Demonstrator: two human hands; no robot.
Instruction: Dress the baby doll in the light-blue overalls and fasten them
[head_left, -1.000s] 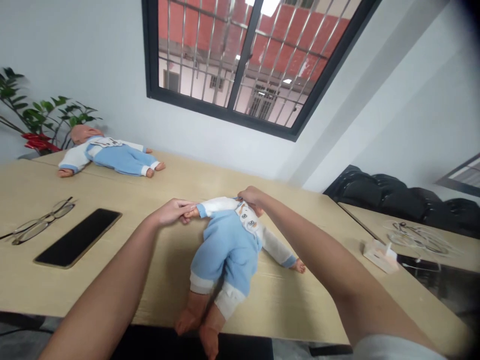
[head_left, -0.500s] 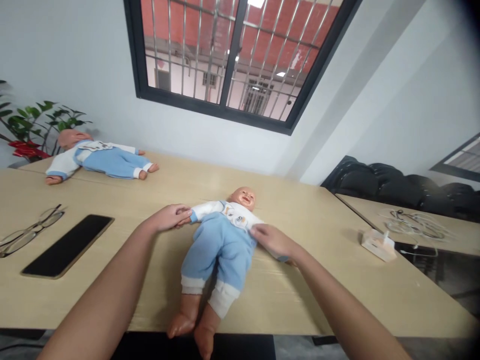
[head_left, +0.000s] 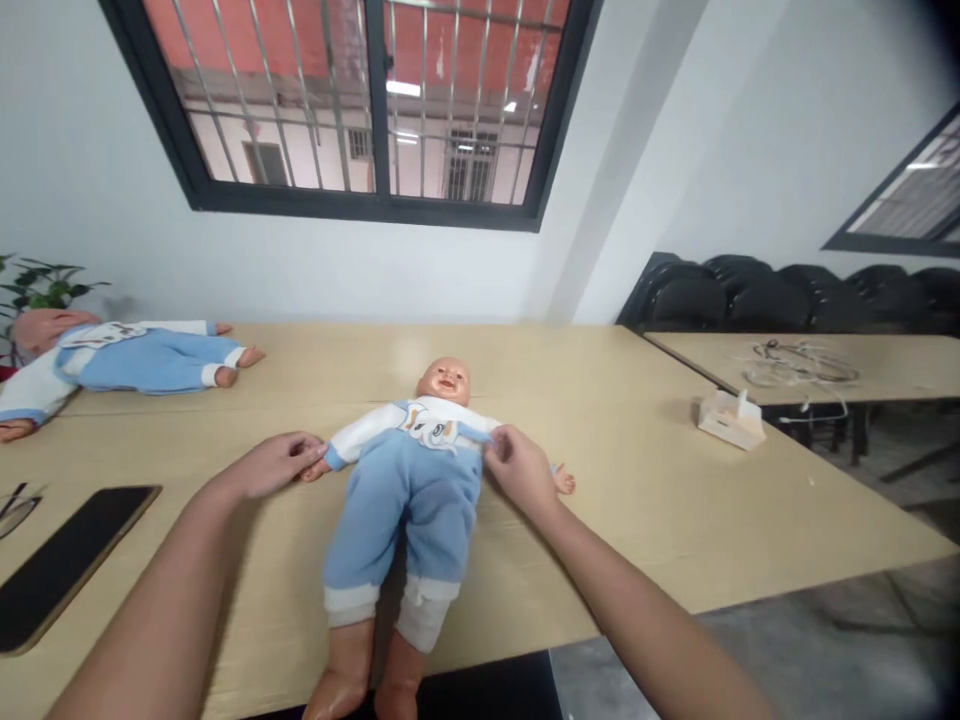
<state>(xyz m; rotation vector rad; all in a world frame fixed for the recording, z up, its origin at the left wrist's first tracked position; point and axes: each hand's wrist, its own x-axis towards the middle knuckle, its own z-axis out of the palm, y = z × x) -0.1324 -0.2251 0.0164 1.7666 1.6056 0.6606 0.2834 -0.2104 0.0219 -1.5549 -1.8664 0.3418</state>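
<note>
A baby doll [head_left: 409,480] in a white top and light blue trousers lies on its back on the table, head away from me. My left hand [head_left: 281,463] is closed around the doll's small hand at the left, just past the blue cuff. At the right side of the doll's chest, my right hand [head_left: 519,462] pinches a blue edge of the doll's clothing [head_left: 474,433], which is drawn up a little. The doll's other hand [head_left: 564,480] shows beyond my right wrist, palm up.
A second doll [head_left: 150,360] lies at the far left near a plant [head_left: 49,285]. A phone [head_left: 71,560] and part of some glasses [head_left: 16,508] are at the left. To the right are a tissue box [head_left: 729,420], tangled cables [head_left: 802,362] and stacked black chairs [head_left: 750,295].
The view has turned to the right. My right hand has lifted a blue edge of the clothing at the chest. My left hand stays on the doll's hand.
</note>
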